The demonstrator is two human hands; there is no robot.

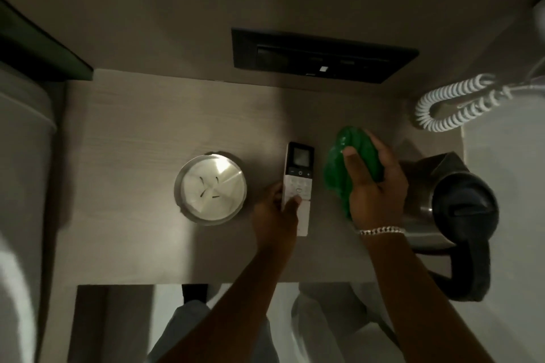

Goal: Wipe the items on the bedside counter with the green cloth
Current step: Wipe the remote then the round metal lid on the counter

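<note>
A white remote control (299, 174) with a small screen lies lengthwise at the middle of the bedside counter (132, 127). My left hand (275, 215) grips its lower half, thumb on the buttons. Just to the right, my right hand (374, 186) holds the bunched green cloth (339, 165) above the counter, beside the remote and apart from it. A round steel ashtray (211, 187) with a white liner sits left of the remote. A steel kettle (448, 194) with a black lid and handle stands at the right edge, partly behind my right hand.
A dark switch panel (321, 54) is set in the wall behind the counter. A white coiled phone cord (454, 104) hangs at the back right. Bed linen (23, 156) borders the counter on the left. My legs show below the front edge.
</note>
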